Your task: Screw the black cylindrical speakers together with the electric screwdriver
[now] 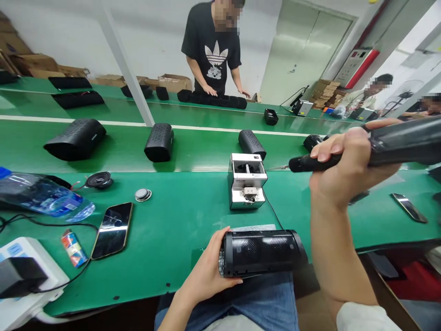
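Observation:
My left hand (pixel 210 266) is wrapped round the left end of a black cylindrical speaker housing (pixel 263 253) with perforated patches. The housing lies on its side at the table's front edge, above my lap. Raised at the right, my right hand (pixel 351 156) grips a black electric screwdriver (pixel 403 140), whose thin bit points left. The bit's tip is near a small silver screw feeder (pixel 247 181) farther back on the green table; I cannot tell whether they touch. Part of a grey sheet (pixel 253 227) shows behind the housing.
Left on the table are a phone (pixel 113 230), a lighter (pixel 74 248), a plastic bottle (pixel 44 195), a loose speaker driver (pixel 99 180) and a white power strip (pixel 32 262). Several black housings stand along the green line (pixel 203 149). Across it, a co-worker (pixel 215 55) handles dark parts.

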Action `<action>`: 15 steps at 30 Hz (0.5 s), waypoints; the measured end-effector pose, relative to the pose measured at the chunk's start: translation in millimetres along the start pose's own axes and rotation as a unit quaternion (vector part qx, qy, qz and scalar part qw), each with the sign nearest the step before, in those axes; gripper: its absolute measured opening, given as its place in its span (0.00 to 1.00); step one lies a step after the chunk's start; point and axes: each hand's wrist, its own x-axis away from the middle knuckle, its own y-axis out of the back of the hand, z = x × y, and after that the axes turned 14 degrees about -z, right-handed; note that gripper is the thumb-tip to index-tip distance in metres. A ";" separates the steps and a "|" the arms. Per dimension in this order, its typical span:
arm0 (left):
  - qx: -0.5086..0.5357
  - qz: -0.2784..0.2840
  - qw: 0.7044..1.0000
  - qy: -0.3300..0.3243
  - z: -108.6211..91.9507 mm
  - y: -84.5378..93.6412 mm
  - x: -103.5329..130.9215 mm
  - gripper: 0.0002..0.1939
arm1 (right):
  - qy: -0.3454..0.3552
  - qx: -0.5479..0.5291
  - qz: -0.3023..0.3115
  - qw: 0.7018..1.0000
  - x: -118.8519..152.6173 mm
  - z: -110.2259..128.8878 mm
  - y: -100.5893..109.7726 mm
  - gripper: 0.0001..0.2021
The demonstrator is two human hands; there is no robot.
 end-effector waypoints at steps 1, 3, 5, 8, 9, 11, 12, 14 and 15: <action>0.001 0.000 1.000 0.002 0.0 0.2 0.2 0.66 | 0.026 -0.006 -0.019 0.999 -1.1 -9.4 -1.2 0.09; 0.001 -0.003 1.000 0.005 0.5 0.0 0.8 0.66 | 0.017 0.018 0.000 1.000 -2.1 -27.5 -1.0 0.11; 0.001 -0.004 1.000 0.009 1.8 -0.8 1.3 0.67 | -0.026 0.054 0.042 0.997 -2.9 -36.6 2.0 0.13; 0.002 -0.001 1.000 0.012 3.5 -1.9 0.9 0.69 | -0.042 0.046 0.049 0.997 -4.7 -24.8 7.5 0.14; 0.004 0.000 1.000 0.009 3.7 -2.0 0.5 0.69 | -0.043 0.036 0.047 0.997 -5.1 -16.3 8.4 0.14; 0.009 -0.003 1.000 0.000 3.1 -1.7 -0.3 0.68 | -0.064 0.034 0.069 0.995 -4.3 0.7 7.9 0.15; 0.010 -0.005 1.000 -0.005 2.6 -1.5 -0.7 0.67 | -0.081 0.041 0.085 0.992 -2.6 7.3 6.6 0.15; 0.008 -0.006 1.000 -0.008 1.2 -1.3 -1.1 0.66 | -0.117 0.057 0.117 0.985 3.8 14.2 3.3 0.15; 0.006 -0.004 1.000 -0.006 0.4 -1.2 -1.1 0.66 | -0.131 0.061 0.125 0.982 8.3 14.5 1.7 0.15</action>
